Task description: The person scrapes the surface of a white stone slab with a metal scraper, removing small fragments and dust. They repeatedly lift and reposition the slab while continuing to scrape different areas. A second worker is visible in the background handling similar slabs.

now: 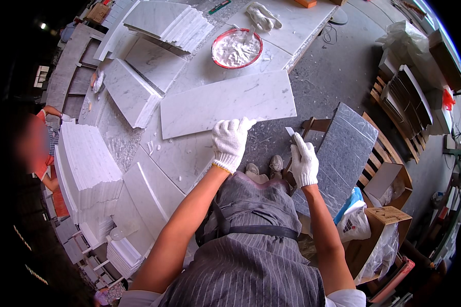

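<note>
A long white marble tile (230, 102) with grey veins lies slantwise across the worktable, its near edge toward me. At that edge my left hand (230, 143), in a white knitted glove, is closed, with one digit stretched right along the edge; the undersides of its fingers are hidden. My right hand (305, 162), gloved alike, is held right of the tile and apart from it. Its fingers are closed around a small putty knife (290, 131), whose pale blade points up and left. Beyond the tile stands a red-rimmed bowl (261, 48) of white paste with a tool in it.
Stacked marble tiles (89, 163) stand at the left, others (164, 20) at the far left. A spare glove (264, 18) lies beyond the bowl. On my right are a dark grey slab (343, 148), cardboard boxes (389, 215) and wooden pallets (386, 148). A person (38, 143) is at far left.
</note>
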The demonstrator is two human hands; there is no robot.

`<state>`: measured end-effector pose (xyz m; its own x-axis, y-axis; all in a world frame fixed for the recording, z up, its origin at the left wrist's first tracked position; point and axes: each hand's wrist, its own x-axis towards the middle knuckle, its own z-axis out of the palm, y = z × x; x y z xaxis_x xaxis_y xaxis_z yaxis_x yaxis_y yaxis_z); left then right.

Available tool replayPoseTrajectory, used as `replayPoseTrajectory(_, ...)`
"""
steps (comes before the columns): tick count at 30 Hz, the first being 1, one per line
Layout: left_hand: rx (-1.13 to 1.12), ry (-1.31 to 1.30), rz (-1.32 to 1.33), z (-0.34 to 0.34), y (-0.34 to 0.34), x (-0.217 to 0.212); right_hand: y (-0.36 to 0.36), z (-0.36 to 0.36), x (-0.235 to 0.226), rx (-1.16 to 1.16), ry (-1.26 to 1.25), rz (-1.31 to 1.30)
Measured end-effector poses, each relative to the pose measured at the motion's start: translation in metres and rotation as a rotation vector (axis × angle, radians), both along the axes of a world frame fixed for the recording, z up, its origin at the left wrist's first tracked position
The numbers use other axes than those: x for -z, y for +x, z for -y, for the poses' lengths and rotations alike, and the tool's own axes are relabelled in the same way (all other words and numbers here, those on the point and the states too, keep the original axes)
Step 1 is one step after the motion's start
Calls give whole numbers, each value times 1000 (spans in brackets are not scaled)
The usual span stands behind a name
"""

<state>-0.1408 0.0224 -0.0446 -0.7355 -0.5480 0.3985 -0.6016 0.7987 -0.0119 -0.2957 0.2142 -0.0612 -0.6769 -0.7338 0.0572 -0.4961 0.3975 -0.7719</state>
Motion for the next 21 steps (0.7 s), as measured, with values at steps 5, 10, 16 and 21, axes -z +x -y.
replayPoseTrajectory(5, 11, -52, -23, -1, -4, -6, 1, 2, -2, 7, -3, 19)
replayPoseTrajectory(10, 11, -30, -27, 1, -3, -1, 1, 2, -1, 5, 0, 5)
replayPoseTrajectory(16, -10, -21, -31, 1, -5, -1, 2, 2, -2, 2, -6, 15)
replayPoseTrajectory(21, -15, -15, -21, -1, -6, -6, 2, 3, -2, 1, -1, 19)
